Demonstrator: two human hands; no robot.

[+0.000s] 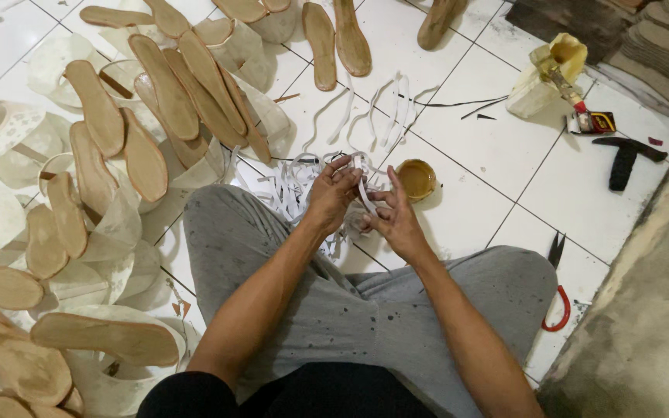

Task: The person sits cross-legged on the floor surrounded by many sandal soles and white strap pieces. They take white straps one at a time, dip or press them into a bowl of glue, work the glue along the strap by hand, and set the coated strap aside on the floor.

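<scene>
A white strap [365,193] is pinched between the fingers of the left hand [333,192] and right hand [393,219], both closed on it above the strap pile [292,186] on the floor, long axis running 11-to-5, glue tin [416,179] at 2 o'clock, nearer the right.

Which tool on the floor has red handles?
The scissors beside the person's right knee; the hammer farther away is all black.
</scene>
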